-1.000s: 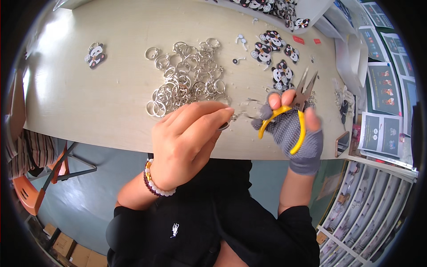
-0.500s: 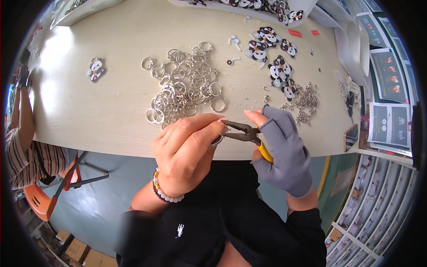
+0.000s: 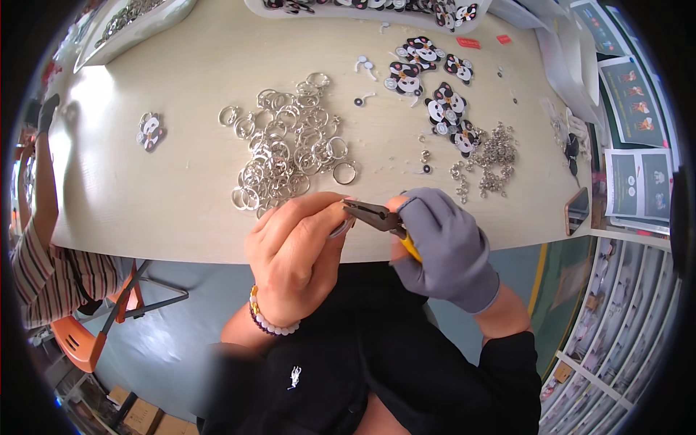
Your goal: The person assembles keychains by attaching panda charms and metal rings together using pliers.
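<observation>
My left hand [image 3: 293, 250] is closed, thumb and forefinger pinched together. A small piece with a dark edge [image 3: 341, 230] shows below those fingers, mostly hidden, so its kind cannot be told. In a grey fingerless glove, my right hand [image 3: 453, 250] grips pliers [image 3: 373, 215] with yellow handles. The dark jaws are nearly together, their tips touching the left fingertips. Beyond the left hand lies a heap of silver split rings [image 3: 279, 156]. Past the right hand are a pile of small silver metal fittings [image 3: 496, 159] and several flat panda charms [image 3: 446, 105].
One panda charm [image 3: 150, 132] lies apart at the left. A white bin [image 3: 348, 10] of pandas stands at the far edge, another bin [image 3: 109, 47] at the far left. A phone [image 3: 577, 210] rests at the right edge. Another person's arm [image 3: 45, 181] is at the left.
The pliers' jaws have come closer together and moved left against my left fingertips. My left hand keeps its pinch. The whole view has shifted slightly.
</observation>
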Demonstrator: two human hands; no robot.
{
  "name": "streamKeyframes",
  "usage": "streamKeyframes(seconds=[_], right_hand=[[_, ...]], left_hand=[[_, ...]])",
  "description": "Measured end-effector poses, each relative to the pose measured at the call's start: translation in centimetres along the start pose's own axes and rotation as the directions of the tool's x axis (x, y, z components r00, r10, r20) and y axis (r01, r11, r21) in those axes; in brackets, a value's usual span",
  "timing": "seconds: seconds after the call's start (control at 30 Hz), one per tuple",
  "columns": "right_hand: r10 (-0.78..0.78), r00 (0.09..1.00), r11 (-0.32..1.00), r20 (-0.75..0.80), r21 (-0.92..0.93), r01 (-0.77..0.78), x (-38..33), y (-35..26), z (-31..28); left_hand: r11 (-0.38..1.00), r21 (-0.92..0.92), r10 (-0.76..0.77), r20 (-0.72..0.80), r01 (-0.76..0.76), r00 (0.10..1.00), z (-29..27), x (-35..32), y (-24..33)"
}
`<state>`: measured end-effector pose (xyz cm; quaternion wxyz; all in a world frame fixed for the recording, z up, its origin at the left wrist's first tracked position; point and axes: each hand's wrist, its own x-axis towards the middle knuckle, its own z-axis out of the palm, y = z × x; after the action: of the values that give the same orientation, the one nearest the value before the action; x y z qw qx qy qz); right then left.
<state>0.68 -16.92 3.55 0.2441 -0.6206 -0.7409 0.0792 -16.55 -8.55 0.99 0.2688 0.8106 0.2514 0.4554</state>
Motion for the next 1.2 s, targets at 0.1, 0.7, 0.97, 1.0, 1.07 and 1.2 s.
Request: streamKeyframes(seconds=[0.1, 0.7, 0.97, 1.0, 1.07, 1.2], right_hand=[[0.051, 0.999, 0.998, -0.003, 0.045, -0.051, 0.5, -0.7, 0.3], [0.323, 0.938, 0.937, -0.129, -0.093, -0.335, 3.3, 6.3, -1.2], [0.407, 0.908, 0.832, 0.095, -0.449, -0.326, 3.8, 6.5, 0.3], [0.399, 0.913, 0.836, 0.091, -0.445, -0.321, 3.9, 6.3, 0.1], [0.371, 0.917, 0.859, 0.145, -0.429, -0.279, 4.4, 5.7, -0.3], [0.271, 0.962, 0.909, 0.032, -0.337, -0.245, 3.0, 6.3, -0.6]], left_hand=[[0.991, 0.122, 0.056, -0.027, -0.053, 0.998, 0.2, 0.2, 0.2], [0.715, 0.682, -0.184, -0.031, 0.155, 0.983, -7.4, 3.8, -5.3], [0.727, 0.658, -0.049, 0.336, -0.197, 0.941, -3.3, 10.1, -6.2], [0.838, 0.521, -0.067, 0.393, -0.162, 0.917, -1.3, 11.6, -5.6], [0.947, 0.294, -0.041, 0.507, -0.128, 0.861, 2.5, 13.4, -6.8], [0.918, 0.365, -0.146, 0.673, -0.154, 0.725, 9.0, 16.1, -7.4]])
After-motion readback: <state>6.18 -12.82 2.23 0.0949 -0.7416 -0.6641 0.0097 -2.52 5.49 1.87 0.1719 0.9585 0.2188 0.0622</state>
